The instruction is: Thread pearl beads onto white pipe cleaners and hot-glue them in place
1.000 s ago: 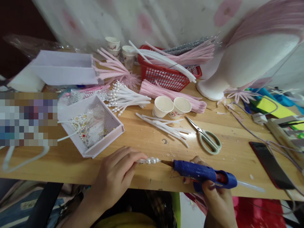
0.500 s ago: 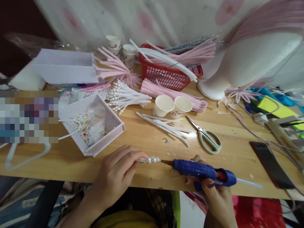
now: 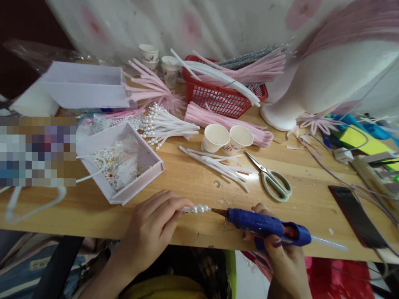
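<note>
Pinched in my left hand (image 3: 154,222) is a white pipe cleaner (image 3: 186,209), its end lined with several pearl beads (image 3: 200,209). My right hand (image 3: 282,253) is wrapped round a blue hot glue gun (image 3: 262,224), with a clear glue stick (image 3: 330,244) sticking out of its back. The gun's nozzle (image 3: 219,212) points left and meets, or almost meets, the last bead; I cannot tell if they touch. Beyond my hands lie a few loose white pipe cleaners (image 3: 218,165). Green-handled scissors (image 3: 272,180) rest to their right.
A white box (image 3: 146,178) of beads stands at left, near finished pearl-tipped stems (image 3: 170,124). Two paper cups (image 3: 215,139) sit mid-table before pink pipe cleaners (image 3: 227,124). Behind are a red basket (image 3: 215,97) and a white foam head (image 3: 327,83). A phone (image 3: 355,216) lies right.
Hardly anything differs. The view has shifted very slightly; both hands, the beaded pipe cleaner and the glue gun keep their positions relative to each other.
</note>
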Demonstrator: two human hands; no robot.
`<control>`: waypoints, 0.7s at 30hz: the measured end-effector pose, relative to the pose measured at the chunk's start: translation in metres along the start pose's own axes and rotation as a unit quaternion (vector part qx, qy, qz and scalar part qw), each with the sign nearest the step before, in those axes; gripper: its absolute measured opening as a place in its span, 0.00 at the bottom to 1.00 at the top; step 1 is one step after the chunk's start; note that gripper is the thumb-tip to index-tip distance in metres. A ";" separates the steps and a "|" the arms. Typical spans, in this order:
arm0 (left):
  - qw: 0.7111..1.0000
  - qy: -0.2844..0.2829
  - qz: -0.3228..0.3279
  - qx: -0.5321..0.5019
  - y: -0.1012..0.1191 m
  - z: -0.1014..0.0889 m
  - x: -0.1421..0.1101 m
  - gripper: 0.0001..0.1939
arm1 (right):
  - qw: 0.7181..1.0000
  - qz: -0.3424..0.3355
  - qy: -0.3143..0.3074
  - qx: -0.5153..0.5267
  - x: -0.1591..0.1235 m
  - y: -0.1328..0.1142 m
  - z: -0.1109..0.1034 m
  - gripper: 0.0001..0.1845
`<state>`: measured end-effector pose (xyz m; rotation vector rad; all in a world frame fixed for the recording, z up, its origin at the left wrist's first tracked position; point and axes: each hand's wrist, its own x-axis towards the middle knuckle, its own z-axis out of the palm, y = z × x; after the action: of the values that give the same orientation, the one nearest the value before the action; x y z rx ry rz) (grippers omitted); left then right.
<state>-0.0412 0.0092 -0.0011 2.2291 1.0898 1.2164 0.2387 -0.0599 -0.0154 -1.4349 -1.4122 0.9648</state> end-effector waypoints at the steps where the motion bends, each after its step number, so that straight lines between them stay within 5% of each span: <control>1: 1.000 0.002 0.000 0.000 0.000 0.000 0.000 0.15 | 1.000 -0.001 0.004 -0.003 0.000 -0.001 0.000 0.27; 6: 1.000 0.005 -0.001 -0.007 0.000 0.000 0.002 0.16 | 0.999 0.011 0.050 0.002 -0.001 -0.003 0.002 0.27; 21: 1.000 0.004 -0.012 -0.003 0.001 0.002 0.001 0.14 | 0.999 -0.024 -0.021 0.021 0.008 -0.014 0.004 0.26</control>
<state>-0.0392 0.0091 -0.0010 2.2029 1.1108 1.2194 0.2312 -0.0524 -0.0027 -1.3513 -1.4430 0.9924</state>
